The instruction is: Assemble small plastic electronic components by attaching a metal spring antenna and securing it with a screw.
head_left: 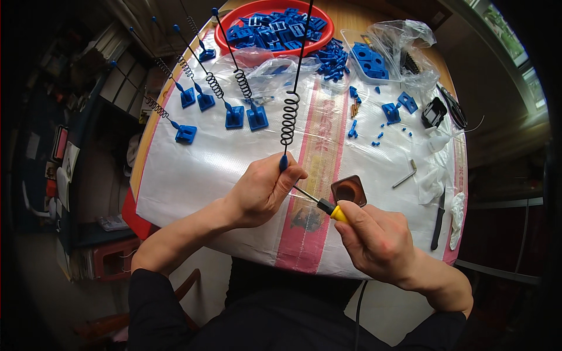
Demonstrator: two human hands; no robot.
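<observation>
My left hand (256, 196) is closed around the blue lower end of a black spring antenna (289, 120), which stands upright with its coil and thin rod above my fist. What sits inside the fist is hidden. My right hand (380, 238) grips a screwdriver (338, 213) with a yellow and black handle. Its shaft slants up and left to my left hand, where the tip is covered by the thumb. Just beyond my right fingers lies a square, dark brown dish (350, 190). Several similar antennas on blue square bases (234, 117) stand at the left of the table.
A red basin (329, 36) of blue clips is at the back, beside a pile of small blue parts (333, 61). A clear box (370, 63) holds blue plates. Loose blue pieces, a hex key (405, 174), a knife (438, 225) and plastic bags (410, 35) lie right.
</observation>
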